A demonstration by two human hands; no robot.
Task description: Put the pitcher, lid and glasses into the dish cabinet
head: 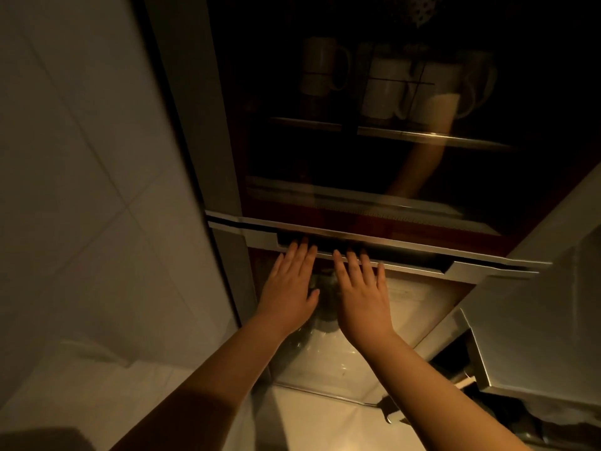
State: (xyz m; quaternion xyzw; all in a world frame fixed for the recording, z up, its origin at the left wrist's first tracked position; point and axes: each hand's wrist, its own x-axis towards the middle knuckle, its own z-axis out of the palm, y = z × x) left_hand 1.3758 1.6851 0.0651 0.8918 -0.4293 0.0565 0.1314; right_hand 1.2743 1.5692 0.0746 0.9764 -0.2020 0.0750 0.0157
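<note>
In the head view, both hands reached up to the dish cabinet, a wall unit with a dark glass door framed in brushed metal. The left hand and the right hand lay flat, palms toward the door, fingers straight and only slightly spread, their tips tucked into the long recessed handle along the door's lower edge. Neither hand held anything. That placement suited a lift-up door: two hands side by side on the handle would likely share the load evenly, though whether the door was being opened or closed could not be told.

Behind the smoky glass stood pale ceramic mugs with looped handles on a thin shelf; an arm's reflection crossed the pane. Between the wrists, something clear and glinting, perhaps the pitcher or glasses, sat below the cabinet, too dim to identify. Smooth pale tiles covered the wall at left.
</note>
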